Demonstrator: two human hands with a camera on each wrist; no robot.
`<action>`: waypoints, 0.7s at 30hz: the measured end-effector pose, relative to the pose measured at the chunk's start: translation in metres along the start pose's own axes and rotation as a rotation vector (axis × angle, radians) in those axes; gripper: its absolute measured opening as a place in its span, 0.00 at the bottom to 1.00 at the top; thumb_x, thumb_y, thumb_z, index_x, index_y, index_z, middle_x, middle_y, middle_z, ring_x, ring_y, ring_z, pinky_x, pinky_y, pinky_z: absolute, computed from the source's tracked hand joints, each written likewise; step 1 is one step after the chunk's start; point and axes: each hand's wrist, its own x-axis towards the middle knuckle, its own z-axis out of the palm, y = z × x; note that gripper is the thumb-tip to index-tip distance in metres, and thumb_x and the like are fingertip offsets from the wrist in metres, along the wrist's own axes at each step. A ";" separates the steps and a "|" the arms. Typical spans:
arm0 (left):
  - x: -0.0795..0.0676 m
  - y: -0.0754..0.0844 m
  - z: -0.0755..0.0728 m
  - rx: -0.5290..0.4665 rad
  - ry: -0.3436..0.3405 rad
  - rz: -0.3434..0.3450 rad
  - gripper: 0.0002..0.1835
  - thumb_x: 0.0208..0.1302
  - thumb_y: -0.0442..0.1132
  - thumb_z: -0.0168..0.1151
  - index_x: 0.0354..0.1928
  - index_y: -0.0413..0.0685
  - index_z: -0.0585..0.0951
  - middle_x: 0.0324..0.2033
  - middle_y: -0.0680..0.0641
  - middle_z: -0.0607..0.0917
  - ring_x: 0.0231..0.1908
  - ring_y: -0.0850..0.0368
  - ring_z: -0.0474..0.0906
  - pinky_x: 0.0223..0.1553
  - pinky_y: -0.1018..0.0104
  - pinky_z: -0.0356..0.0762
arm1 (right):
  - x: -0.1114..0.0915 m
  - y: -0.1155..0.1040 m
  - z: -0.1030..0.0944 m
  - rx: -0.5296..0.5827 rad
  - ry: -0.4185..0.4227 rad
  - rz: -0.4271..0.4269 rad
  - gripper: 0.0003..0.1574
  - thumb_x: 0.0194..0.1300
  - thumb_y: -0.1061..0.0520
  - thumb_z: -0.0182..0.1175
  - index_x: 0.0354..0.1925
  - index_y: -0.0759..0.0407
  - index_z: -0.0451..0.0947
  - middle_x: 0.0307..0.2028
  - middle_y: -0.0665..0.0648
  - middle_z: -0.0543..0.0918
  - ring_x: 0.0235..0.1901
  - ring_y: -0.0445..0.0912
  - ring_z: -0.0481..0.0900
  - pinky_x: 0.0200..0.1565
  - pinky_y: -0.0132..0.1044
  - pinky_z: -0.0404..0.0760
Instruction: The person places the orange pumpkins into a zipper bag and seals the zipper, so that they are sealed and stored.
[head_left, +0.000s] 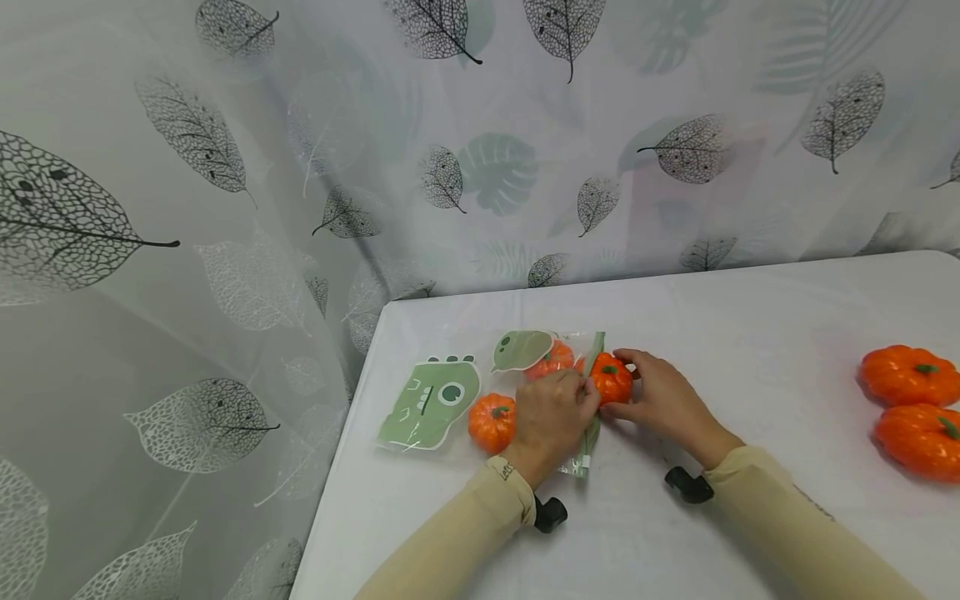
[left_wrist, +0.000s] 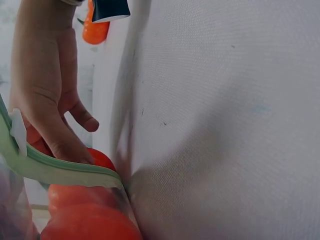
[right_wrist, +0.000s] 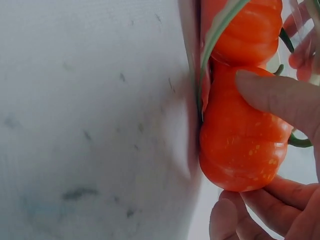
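A clear zip bag (head_left: 435,400) with a green cartoon print and green zip edge lies on the table, with several small orange pumpkins (head_left: 492,423) in it. My left hand (head_left: 551,412) pinches the bag at its mouth. My right hand (head_left: 663,404) grips another orange pumpkin (head_left: 612,379) at that mouth, thumb and fingers on opposite sides. In the right wrist view the thumb lies across this pumpkin (right_wrist: 245,135), whose far end sits right at the green zip edge (right_wrist: 220,37). The left wrist view shows the right hand (left_wrist: 47,100) beyond the zip edge (left_wrist: 75,172).
Two more orange pumpkins (head_left: 909,375) sit side by side at the right of the white table (head_left: 750,333). A leaf-patterned curtain (head_left: 525,167) hangs behind the table and along its left side.
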 end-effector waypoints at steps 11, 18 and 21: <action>0.000 0.002 -0.002 -0.010 -0.013 -0.008 0.06 0.60 0.42 0.69 0.27 0.52 0.86 0.23 0.57 0.85 0.20 0.65 0.80 0.22 0.78 0.73 | 0.002 -0.002 0.004 -0.043 0.060 -0.034 0.50 0.51 0.50 0.79 0.66 0.67 0.72 0.55 0.72 0.73 0.47 0.64 0.77 0.48 0.58 0.78; 0.000 0.002 -0.002 -0.013 -0.028 -0.018 0.07 0.62 0.43 0.68 0.27 0.52 0.85 0.22 0.57 0.84 0.19 0.66 0.78 0.21 0.79 0.69 | 0.004 -0.004 0.006 -0.009 0.031 0.012 0.54 0.54 0.49 0.78 0.71 0.68 0.66 0.53 0.71 0.71 0.43 0.57 0.79 0.41 0.49 0.80; 0.000 0.002 -0.002 -0.014 -0.028 -0.021 0.07 0.62 0.43 0.67 0.27 0.52 0.86 0.22 0.57 0.84 0.19 0.65 0.78 0.21 0.79 0.69 | 0.005 -0.005 0.008 0.010 0.036 0.030 0.56 0.54 0.50 0.78 0.72 0.70 0.63 0.55 0.72 0.71 0.46 0.59 0.80 0.45 0.53 0.81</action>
